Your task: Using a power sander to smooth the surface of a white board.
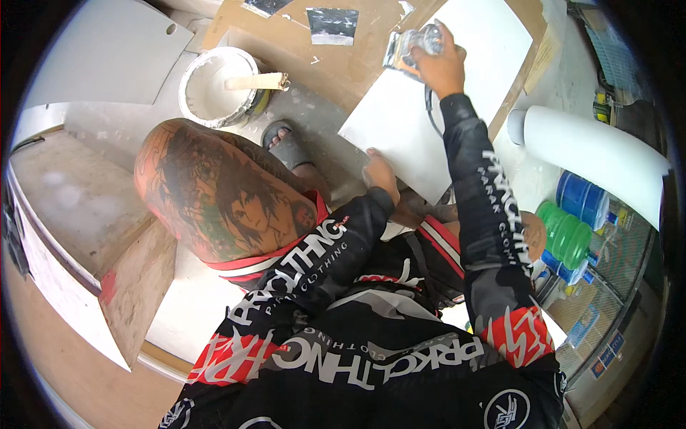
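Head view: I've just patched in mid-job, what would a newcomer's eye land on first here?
First, the big tattooed knee at centre left, raised above the dark printed sleeves. Next, the white panel at upper centre: the right hand presses a paint-caked brush on its far end, while the left hand steadies its near edge. A white paint bucket with a stick across it stands at upper left.

1. I see even, bright daylight; the white board [429,93] glares slightly.
2. Soft shadows sit below the board.
3. Fisheye bending and dark vignetting grow far from the board.
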`<state>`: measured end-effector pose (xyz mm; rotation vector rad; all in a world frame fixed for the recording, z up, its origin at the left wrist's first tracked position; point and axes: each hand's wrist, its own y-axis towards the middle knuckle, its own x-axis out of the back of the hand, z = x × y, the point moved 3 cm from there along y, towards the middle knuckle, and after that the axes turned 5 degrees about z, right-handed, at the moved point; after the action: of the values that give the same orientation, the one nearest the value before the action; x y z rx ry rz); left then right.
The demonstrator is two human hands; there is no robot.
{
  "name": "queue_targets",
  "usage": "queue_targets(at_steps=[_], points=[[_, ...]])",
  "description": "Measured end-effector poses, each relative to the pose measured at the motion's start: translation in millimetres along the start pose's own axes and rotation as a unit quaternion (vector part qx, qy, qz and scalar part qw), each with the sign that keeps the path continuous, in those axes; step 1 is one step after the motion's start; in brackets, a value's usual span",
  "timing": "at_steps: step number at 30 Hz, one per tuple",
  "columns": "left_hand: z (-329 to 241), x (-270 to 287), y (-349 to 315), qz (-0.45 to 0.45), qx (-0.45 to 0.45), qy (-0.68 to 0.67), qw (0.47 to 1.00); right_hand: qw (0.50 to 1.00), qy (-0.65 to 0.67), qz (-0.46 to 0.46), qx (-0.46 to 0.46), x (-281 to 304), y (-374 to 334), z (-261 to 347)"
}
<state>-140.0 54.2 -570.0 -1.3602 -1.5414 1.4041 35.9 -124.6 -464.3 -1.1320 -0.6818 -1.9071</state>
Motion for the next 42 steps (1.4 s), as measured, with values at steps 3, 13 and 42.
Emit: queue_targets(at_steps=[3, 13, 42], points=[[-24, 5, -17, -0.017, -0.033, -0.187, 0.982, 0.995, 0.087, 0.034, 0.037, 2, -61, 24], [2, 34, 28, 0.114, -0.009, -0.363, 0.925, 0.989, 0.113, 0.081, 0.059, 17, -184, 69], [-19, 33, -4, 0.104, -0.006, -0.229, 0.968, 0.995, 0.048, 0.018, -0.08, 73, -258, -30]])
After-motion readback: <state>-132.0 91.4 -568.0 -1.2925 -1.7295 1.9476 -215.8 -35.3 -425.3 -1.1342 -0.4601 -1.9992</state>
